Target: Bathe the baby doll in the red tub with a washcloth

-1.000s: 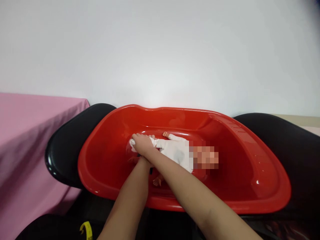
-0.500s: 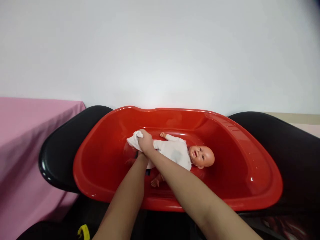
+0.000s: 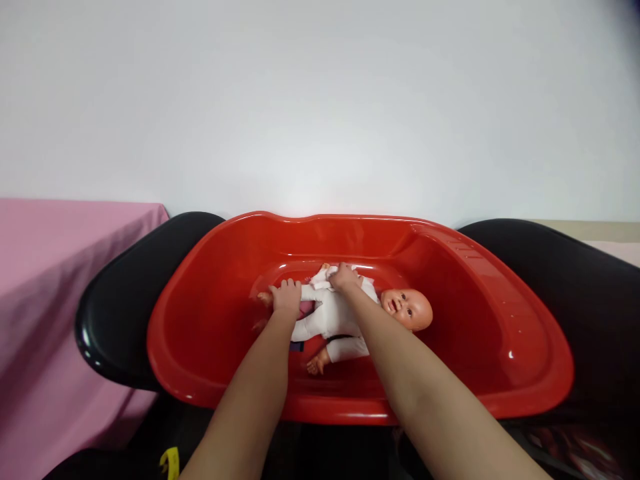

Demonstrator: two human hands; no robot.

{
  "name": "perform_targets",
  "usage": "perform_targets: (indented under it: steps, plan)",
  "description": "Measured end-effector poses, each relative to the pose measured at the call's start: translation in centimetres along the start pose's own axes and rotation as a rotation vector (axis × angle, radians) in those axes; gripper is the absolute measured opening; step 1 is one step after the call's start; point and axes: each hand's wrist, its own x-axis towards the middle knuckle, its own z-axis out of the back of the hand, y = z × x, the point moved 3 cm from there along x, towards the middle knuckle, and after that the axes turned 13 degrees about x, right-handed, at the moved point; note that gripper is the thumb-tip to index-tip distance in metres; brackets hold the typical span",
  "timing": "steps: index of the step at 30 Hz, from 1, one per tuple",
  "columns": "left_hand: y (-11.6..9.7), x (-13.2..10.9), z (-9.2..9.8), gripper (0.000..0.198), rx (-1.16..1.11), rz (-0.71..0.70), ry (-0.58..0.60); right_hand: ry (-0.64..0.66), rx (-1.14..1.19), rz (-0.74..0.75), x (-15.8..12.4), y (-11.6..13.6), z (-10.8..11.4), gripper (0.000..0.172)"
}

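A baby doll (image 3: 345, 313) in a white suit lies on its back inside the red baby bathtub (image 3: 530, 347), with its head to the right. My left hand (image 3: 287, 293) is closed round the doll's far leg, close to the foot. A crumpled white cloth (image 3: 323, 277) is in my right hand (image 3: 345, 275), against the doll's far side by its arm. My right forearm crosses over part of the doll's chest. The doll's near hand (image 3: 316, 363) rests palm up on the tub floor.
Black rounded surfaces flank the tub on the left (image 3: 115, 320) and right (image 3: 525, 267). A pink cloth-covered table (image 3: 75, 253) stands at far left. Behind is a white wall (image 3: 320, 100). Something yellow (image 3: 171, 461) shows at the bottom left.
My right hand has moved right with the white cloth, from the doll's feet up to its far side. My left hand now shows on the leg; the cloth was over the feet before.
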Motion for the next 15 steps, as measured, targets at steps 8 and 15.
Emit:
perform_targets:
  steps: [8, 15]
  plan:
    - [-0.2, 0.2, -0.1, 0.038, -0.019, -0.013, 0.052, 0.069, -0.139, 0.065, 0.6, -0.1, -1.1, 0.047]
    - [0.1, 0.7, -1.3, 0.043, -0.101, -0.028, 0.041, 0.103, -0.197, 0.130, 0.7, 0.0, -1.5, 0.045]
